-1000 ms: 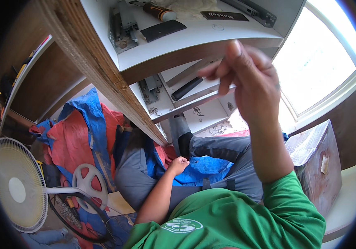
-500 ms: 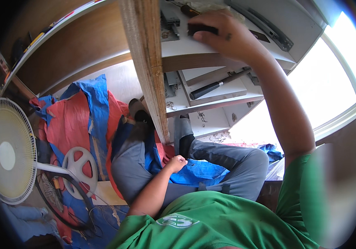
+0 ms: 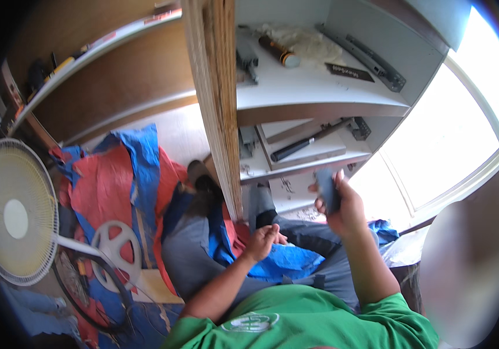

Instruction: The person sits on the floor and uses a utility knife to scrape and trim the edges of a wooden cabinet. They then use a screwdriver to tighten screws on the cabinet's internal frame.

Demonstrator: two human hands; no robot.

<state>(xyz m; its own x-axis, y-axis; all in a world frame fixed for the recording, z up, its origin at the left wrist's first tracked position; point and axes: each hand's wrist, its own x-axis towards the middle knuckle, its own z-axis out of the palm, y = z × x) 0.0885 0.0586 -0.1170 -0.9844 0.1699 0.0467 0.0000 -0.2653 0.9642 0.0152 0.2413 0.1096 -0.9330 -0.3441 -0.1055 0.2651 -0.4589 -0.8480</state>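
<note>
My right hand (image 3: 348, 210) is raised in front of the lower shelves, its fingers wrapped round a dark flat rectangular object (image 3: 327, 189). Blur hides what kind of thing that is. Over my lap, my left hand (image 3: 263, 242) is closed with the fingers curled together. Whatever it may pinch is too small to make out. Beyond the right hand, a long tool with a black handle (image 3: 293, 150) lies on the middle shelf. A brown and orange cylinder (image 3: 278, 51) rests on the upper shelf beside crumpled clear plastic (image 3: 313, 43) and a dark flat strip (image 3: 349, 72).
A wooden upright (image 3: 211, 104) stands just left of the shelves. Metal drawer slides (image 3: 377, 65) lie at the upper shelf's right. A white fan (image 3: 17, 215) stands at left, near a red and blue tarp (image 3: 107, 174). Another person's jeans (image 3: 40, 308) show at lower left.
My right hand has come down and back from the upper shelf with the dark rectangular object in it. My left hand has shifted slightly right. The view has tilted a little.
</note>
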